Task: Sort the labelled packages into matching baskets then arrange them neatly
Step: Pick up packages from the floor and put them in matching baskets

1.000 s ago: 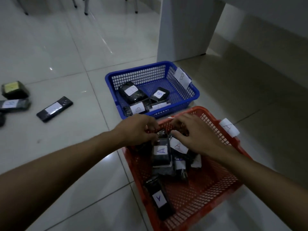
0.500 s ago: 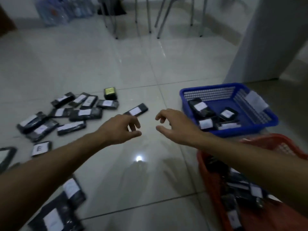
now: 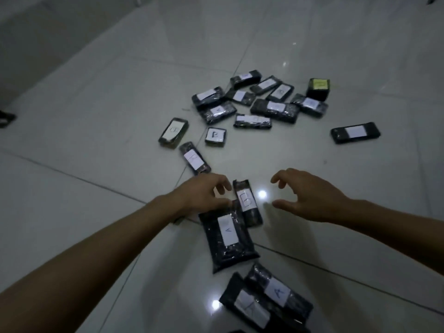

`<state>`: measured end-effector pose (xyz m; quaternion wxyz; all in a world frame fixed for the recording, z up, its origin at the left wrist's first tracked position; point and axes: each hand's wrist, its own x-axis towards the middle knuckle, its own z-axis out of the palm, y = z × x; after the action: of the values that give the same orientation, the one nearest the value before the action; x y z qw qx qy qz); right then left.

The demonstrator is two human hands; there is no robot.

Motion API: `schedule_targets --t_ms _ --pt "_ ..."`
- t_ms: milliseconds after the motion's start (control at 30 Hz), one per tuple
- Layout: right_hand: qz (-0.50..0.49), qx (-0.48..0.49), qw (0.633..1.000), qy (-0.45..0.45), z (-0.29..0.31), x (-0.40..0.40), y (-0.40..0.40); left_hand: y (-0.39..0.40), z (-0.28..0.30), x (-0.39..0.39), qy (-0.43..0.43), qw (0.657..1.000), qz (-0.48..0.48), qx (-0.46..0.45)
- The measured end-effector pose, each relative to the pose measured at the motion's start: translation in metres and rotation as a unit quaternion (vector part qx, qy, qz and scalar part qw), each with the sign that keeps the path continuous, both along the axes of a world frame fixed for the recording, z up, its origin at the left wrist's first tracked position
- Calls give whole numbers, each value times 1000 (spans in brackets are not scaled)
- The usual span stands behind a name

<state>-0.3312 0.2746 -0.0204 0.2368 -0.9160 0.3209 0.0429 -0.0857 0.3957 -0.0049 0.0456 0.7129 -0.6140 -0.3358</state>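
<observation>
Both the left hand [image 3: 204,192] and the right hand [image 3: 310,200] hover open and empty either side of the B package [image 3: 246,200], which lies on the floor overlapping the larger A package [image 3: 228,239]; probably light and slick-wrapped, best pinched across its long edges

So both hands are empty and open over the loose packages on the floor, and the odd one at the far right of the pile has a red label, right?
Not quite: the head view shows that label is yellow, on the boxy package. The rest holds: left hand and right hand are open and empty above the floor.
</observation>
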Motion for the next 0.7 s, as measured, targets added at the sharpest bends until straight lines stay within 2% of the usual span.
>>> schedule_targets --t_ms 167,400,500,600,700 --pt "-84 49 995 0 -33 38 29 25 -33 10 4 998 58 -17" --pt "-155 39 987 -17 -54 55 44 31 -56 -4 -32 999 13 -39" --pt "-181 94 979 -19 -59 54 43 31 -57 -4 -50 998 24 -31" --pt "-210 169 963 -34 -61 54 41 34 -53 -10 -64 996 33 -60" --pt "-214 200 954 -63 -55 55 39 36 -49 -18 -86 992 7 -93"
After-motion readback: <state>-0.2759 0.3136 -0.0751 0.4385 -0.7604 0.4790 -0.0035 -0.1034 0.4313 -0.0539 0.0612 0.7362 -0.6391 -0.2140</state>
